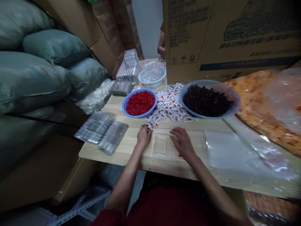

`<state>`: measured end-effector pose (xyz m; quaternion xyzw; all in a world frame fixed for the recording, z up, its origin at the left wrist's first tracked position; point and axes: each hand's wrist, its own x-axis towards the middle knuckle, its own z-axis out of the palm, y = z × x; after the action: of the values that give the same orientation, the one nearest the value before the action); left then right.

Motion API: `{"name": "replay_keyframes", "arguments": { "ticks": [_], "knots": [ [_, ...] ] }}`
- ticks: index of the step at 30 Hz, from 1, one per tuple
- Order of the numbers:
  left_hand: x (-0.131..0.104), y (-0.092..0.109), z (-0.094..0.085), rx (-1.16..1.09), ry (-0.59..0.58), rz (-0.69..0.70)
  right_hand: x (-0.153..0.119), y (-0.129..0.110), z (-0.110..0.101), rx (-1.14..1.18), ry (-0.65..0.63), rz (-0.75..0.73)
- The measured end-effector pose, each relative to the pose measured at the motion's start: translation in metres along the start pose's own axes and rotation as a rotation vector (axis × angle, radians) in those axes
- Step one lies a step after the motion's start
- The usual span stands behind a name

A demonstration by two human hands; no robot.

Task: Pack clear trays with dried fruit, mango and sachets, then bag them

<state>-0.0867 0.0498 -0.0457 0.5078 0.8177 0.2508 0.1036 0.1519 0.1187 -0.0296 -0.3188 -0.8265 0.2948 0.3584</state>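
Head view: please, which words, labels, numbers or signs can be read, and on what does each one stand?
Large cardboard box: umbrella sign and up-arrows sign; Chinese lettering too blurred to quote.
White packets: print too small.
Stacked cartons: red characters, too blurred.
No numbers readable.

Sachets (170,102) too small to read, carton (225,40) cropped

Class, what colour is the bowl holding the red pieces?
Blue bowl, best seen in the head view.
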Motion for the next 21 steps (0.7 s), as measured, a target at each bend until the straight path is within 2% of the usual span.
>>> {"name": "replay_keyframes", "arguments": {
  "ticks": [4, 7, 9, 12, 15, 18, 21],
  "knots": [
    [-0.010, 0.001, -0.001, -0.065, 0.043, 0.001, 0.068, -0.009, 0.064, -0.166, -0.303, -0.049],
    [-0.020, -0.003, -0.010, -0.176, 0.101, -0.050, 0.097, -0.010, 0.092, -0.233, -0.358, -0.018],
    [-0.028, 0.001, -0.017, -0.326, 0.124, -0.112, 0.105, -0.007, 0.096, -0.240, -0.350, 0.004],
    [-0.038, 0.022, -0.022, -0.495, 0.035, -0.090, 0.106, 0.002, 0.077, -0.241, -0.318, 0.051],
    [-0.044, 0.054, -0.014, -0.506, -0.114, 0.093, 0.090, 0.013, 0.033, -0.245, -0.237, 0.111],
    [-0.043, 0.080, 0.005, -0.383, -0.247, 0.242, 0.054, 0.020, -0.018, -0.113, -0.047, 0.236],
    [-0.040, 0.087, 0.022, -0.243, -0.273, 0.353, 0.007, 0.020, -0.052, 0.150, 0.088, 0.380]
  ]
}}
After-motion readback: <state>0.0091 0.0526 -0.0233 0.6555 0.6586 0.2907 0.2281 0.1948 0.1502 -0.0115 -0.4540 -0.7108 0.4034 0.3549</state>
